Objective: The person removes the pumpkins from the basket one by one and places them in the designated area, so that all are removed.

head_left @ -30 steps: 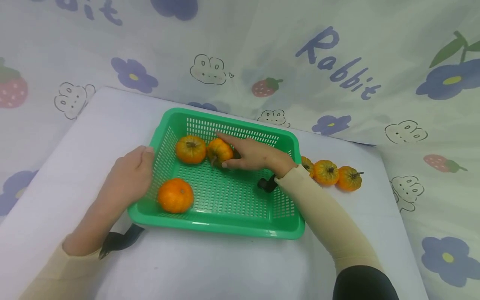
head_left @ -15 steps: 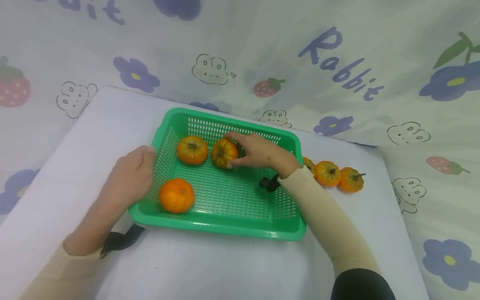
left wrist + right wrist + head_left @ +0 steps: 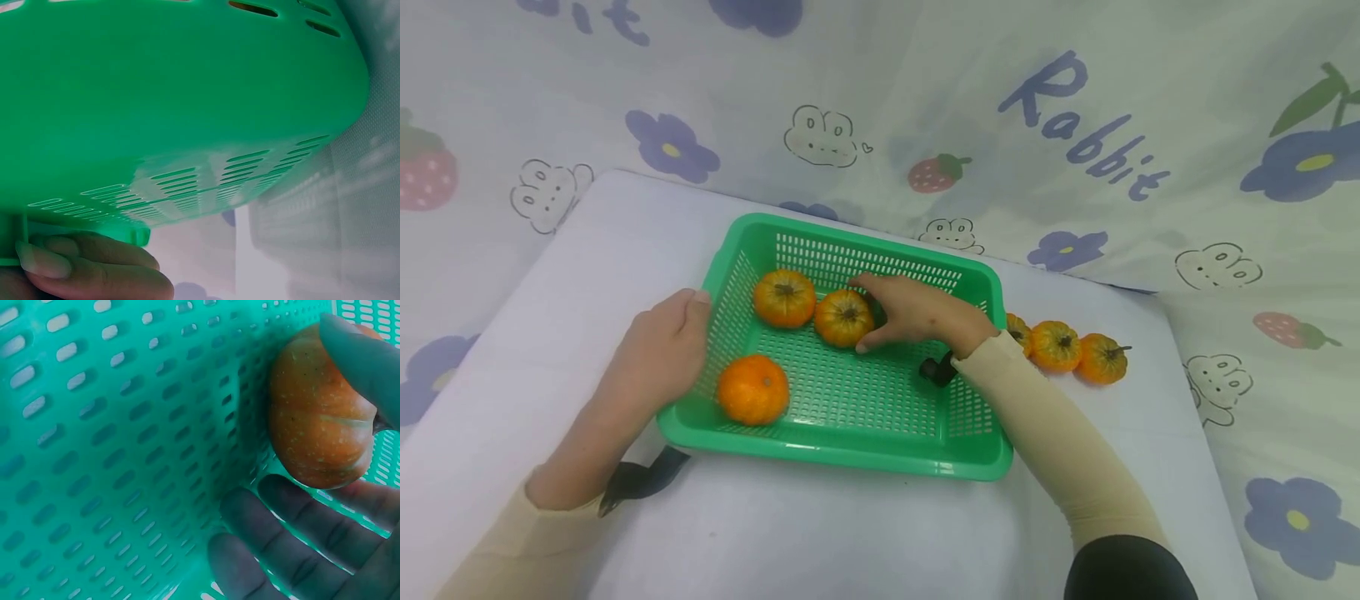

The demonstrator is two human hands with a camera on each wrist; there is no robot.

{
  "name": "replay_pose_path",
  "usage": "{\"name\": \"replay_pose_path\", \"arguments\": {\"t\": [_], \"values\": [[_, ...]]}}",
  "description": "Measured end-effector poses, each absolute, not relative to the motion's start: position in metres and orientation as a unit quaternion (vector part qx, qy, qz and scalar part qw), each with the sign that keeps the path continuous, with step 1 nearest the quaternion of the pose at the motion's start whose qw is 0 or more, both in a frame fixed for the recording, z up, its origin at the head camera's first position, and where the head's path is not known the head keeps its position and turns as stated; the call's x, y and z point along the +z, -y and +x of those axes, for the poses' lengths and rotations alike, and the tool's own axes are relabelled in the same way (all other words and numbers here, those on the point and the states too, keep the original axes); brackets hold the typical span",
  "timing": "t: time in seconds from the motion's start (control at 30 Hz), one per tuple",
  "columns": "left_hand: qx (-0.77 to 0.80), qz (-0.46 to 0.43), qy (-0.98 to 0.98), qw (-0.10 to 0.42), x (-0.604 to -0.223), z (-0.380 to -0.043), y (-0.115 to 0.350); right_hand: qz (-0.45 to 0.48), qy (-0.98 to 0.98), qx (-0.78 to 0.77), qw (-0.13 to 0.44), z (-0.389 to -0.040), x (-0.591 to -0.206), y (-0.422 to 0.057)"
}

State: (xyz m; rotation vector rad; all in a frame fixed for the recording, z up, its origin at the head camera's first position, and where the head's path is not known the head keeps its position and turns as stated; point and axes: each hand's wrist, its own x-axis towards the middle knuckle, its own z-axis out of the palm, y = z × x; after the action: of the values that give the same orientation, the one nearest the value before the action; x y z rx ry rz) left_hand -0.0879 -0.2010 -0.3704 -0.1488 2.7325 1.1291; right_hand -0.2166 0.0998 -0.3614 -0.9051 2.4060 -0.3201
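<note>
A green plastic basket stands on the white-covered table, and my left hand grips its left rim. The left wrist view shows the fingers of that hand curled at the rim. Inside the basket, my right hand is spread at the right side of a small orange-green pumpkin, stem up. In the right wrist view its thumb overlaps this pumpkin, while the other fingers lie loosely apart. Another small pumpkin sits to the left, and a smoother orange one is in the near left corner.
Beyond the basket's right side lie more small pumpkins in a row, one partly hidden behind the basket and sleeve. A patterned cloth hangs behind the table. Black straps show at both wrists.
The pumpkin by my right hand shifted right, then back left and toward me, and now sits stem up. The right fingers have loosened around it. My left hand stays on the rim.
</note>
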Motion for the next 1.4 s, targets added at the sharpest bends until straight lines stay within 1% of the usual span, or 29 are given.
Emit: {"name": "replay_pose_path", "arguments": {"t": [0.37, 1.0, 1.4], "values": [[0.384, -0.053, -0.917, 0.093, -0.3691, -0.0875, 0.2002, -0.345, -0.892, -0.122, 0.266, -0.2159, -0.3628, -0.1001], [0.39, -0.055, -0.914, 0.095, -0.3684, -0.0881, 0.1996, -0.349, -0.889, -0.115, 0.273, -0.217, -0.3621, -0.1001], [0.392, -0.058, -0.913, 0.098, -0.3696, -0.088, 0.1999, -0.347, -0.884, -0.12, 0.289, -0.2182, -0.3628, -0.1011]]}}
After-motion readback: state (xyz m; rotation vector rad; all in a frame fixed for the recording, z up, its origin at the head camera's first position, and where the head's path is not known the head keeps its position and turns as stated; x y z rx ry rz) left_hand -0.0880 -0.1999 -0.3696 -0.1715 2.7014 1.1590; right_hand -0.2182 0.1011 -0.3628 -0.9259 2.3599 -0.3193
